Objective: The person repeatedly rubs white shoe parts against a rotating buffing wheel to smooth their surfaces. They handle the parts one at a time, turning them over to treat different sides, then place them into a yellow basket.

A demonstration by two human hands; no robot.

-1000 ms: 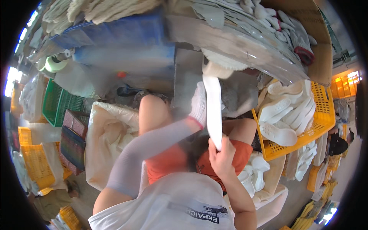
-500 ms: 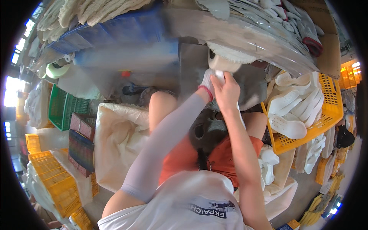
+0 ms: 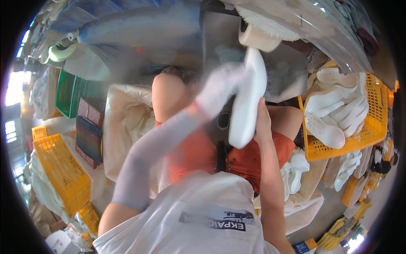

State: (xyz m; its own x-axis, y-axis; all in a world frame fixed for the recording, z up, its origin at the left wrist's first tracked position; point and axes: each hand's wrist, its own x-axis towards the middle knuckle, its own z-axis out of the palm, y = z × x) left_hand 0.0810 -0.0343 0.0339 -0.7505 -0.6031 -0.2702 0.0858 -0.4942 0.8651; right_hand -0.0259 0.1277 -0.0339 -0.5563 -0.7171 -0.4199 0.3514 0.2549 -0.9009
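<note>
Holding a white shoe sole (image 3: 247,101) upright between your hands, you have it raised over your lap, in front of your knees. Your left hand (image 3: 220,91), in a white glove and blurred, is closed against the sole's upper left edge; the grey sleeve on that forearm runs down toward your shoulder. Your right hand (image 3: 263,122) is bare and wraps the sole's lower right side from behind, fingers pressed flat along it, so both hands are closed on the same piece. Just above the sole's top end sits a roll of pale tape (image 3: 256,38), close to the sole, though whether they touch cannot be told. Below the hands are your orange shorts (image 3: 194,154) and white shirt (image 3: 190,211). To your right, a yellow plastic crate (image 3: 372,122) holds a heap of more white soles (image 3: 334,110), and further soles lie on the floor just beneath it. To your left a cream sack (image 3: 127,127) stands open beside your knee, with a green crate (image 3: 69,93) beyond it and another yellow crate (image 3: 59,169) nearer the lower left. Overhead, a clear plastic sheet (image 3: 321,29) covers a shelf of white goods.
</note>
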